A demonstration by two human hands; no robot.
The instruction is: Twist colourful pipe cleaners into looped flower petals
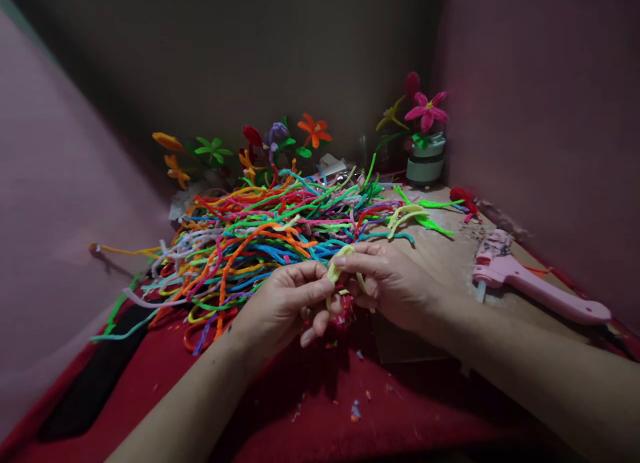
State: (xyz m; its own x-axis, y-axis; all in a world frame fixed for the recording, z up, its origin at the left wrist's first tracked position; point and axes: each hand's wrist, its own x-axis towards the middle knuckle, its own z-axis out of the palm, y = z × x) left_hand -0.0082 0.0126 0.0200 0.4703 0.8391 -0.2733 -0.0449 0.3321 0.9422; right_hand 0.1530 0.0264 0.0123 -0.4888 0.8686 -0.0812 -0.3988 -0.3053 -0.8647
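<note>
A pale yellow pipe cleaner (pixel 341 263), bent into a folded shape, is pinched between my two hands above the front of the table. My left hand (pixel 295 296) grips its left side with thumb and forefinger. On the other side, my right hand (pixel 383 276) has its fingers closed around the same piece, and a loose end hangs below them. Just behind my hands lies a big tangled heap of coloured pipe cleaners (pixel 260 249). A few pale yellow pipe cleaners (pixel 406 213) rest at the heap's right end.
A pink hot glue gun (pixel 540 286) lies on the cardboard (pixel 435 249) at right. Pipe-cleaner flowers stand along the back, including a pink flower (pixel 427 111) in a pale green pot (pixel 425 161). Fluff scraps (pixel 355 409) dot the red cloth (pixel 300 416). Walls close in both sides.
</note>
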